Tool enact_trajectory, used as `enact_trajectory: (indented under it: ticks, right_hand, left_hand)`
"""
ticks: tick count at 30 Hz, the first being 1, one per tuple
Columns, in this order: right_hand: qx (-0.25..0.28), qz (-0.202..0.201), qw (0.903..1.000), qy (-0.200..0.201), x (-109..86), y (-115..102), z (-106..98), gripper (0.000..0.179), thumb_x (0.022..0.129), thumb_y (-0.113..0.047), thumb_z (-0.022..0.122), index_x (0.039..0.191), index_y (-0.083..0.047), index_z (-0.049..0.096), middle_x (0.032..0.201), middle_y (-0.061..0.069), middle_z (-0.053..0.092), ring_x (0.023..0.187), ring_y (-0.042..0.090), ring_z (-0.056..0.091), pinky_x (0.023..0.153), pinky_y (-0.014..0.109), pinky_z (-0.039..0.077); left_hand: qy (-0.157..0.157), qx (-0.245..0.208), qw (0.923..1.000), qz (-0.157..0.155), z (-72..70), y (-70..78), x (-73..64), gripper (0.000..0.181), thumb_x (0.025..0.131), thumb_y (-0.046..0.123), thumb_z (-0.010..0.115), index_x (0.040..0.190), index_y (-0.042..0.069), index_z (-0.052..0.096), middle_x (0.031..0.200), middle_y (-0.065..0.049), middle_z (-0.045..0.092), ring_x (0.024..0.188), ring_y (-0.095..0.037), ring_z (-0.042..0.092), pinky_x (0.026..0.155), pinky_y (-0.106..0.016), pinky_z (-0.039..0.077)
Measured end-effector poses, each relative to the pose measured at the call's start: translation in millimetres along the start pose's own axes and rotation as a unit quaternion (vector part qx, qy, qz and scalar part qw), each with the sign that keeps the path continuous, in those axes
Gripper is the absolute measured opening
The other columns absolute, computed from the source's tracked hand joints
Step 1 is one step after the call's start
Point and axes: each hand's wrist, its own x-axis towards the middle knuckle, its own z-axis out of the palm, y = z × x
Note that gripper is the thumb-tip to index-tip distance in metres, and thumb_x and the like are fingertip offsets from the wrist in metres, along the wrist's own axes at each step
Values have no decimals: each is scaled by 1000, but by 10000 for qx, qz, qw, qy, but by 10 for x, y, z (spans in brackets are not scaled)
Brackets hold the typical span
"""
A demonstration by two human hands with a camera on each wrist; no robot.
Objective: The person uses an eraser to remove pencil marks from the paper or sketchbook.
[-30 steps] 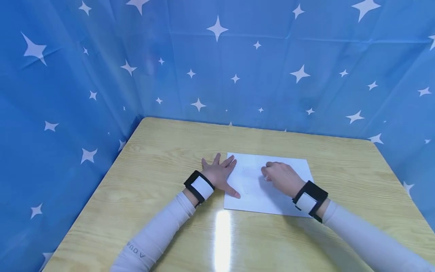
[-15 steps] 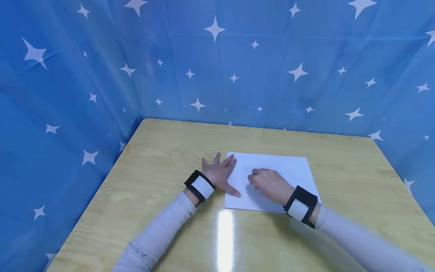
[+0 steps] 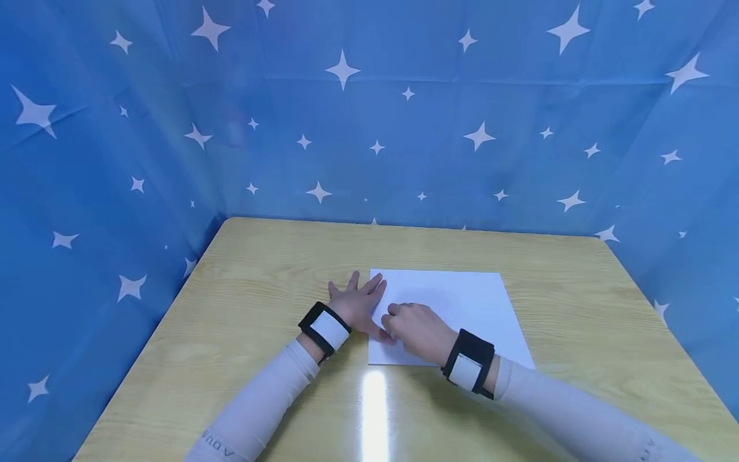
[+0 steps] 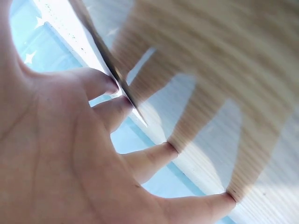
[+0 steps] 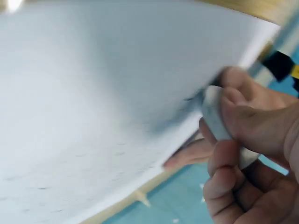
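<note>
A white sheet [image 3: 462, 301] lies on the table. My left hand [image 3: 359, 309] rests over its left edge, fingers spread, with the thumb on the sheet. In the left wrist view, the fingertips [image 4: 173, 148] press down at the sheet's edge and on the wood. Close beside that thumb, my right hand [image 3: 420, 330] is low over the sheet's left part. It pinches a white eraser [image 5: 215, 114] between thumb and fingers, seen in the right wrist view; the head view hides it behind the knuckles. Small dark crumbs [image 5: 119, 177] are scattered on the sheet.
The wood-grain table [image 3: 277, 269] reaches back to a blue curtain [image 3: 369, 128] with white stars. A bright light reflection [image 3: 374, 410] shows on the tabletop in front of the sheet. Both wrists wear black and white bands [image 3: 470, 362].
My right hand has slid left across the sheet, from its middle to beside the left thumb, still holding the eraser. The left hand stays in place on the sheet. The head view has shifted slightly.
</note>
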Motion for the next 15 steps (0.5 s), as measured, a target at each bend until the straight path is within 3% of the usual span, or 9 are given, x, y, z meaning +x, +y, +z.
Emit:
enact_trajectory:
  ticks: [3,9,11,15]
  right_hand:
    - [-341,147,9993,71,-70,37,34,15,76,-8,78,90,-13,74,77,0,66,60,7,52,59,26,56]
    - [12,721,9974,70,-421,406,105,11,76,-11,79,83,-12,72,75,0,64,61,8,54,61,32,56]
    - [91,716,9974,11,-376,385,130,10,76,-9,79,82,-12,72,74,0,64,61,9,54,61,32,56]
    - [-26,431,9991,-33,-15,152,183,7,79,-10,76,85,-14,74,77,0,66,64,10,55,62,29,56]
  left_hand:
    - [44,8,9999,-167,24,-72,-70,125,57,84,62,155,21,15,163,3,9,142,-41,2,98,-83,14]
    - [-59,-141,9996,-225,32,-217,-199,127,57,84,63,156,20,14,163,2,8,142,-41,-1,98,-84,12]
    - [-84,-227,9994,-236,102,-249,-226,126,58,83,63,155,20,15,163,1,9,142,-42,-1,97,-84,12]
    - [-81,-372,9988,-309,276,-268,-271,124,58,82,64,155,20,18,162,0,12,141,-43,2,97,-85,13]
